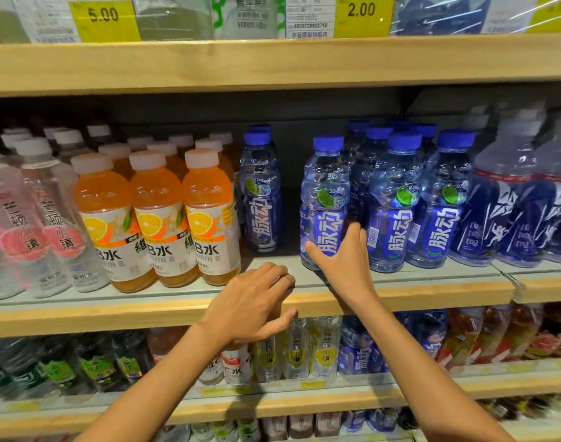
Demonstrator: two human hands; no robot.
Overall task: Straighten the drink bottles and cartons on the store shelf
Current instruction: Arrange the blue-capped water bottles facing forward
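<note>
On the middle shelf (400, 295) stand rows of blue-capped bottles with blue labels. My right hand (342, 260) holds the lower part of one front bottle (325, 193), thumb on its left side and fingers round its right side. Left of it, across a gap, another blue bottle (260, 189) stands farther back. My left hand (253, 301) rests on the shelf's wooden front edge with fingers loosely curled, holding nothing. Right of the held bottle stand more blue bottles (397, 202) in close rows.
Orange drink bottles (158, 215) with white caps fill the shelf to the left, then clear bottles with pink labels (33, 224). Larger blue bottles (508, 199) stand at the right. Yellow price tags (362, 14) hang above. The lower shelf (304, 403) holds mixed bottles.
</note>
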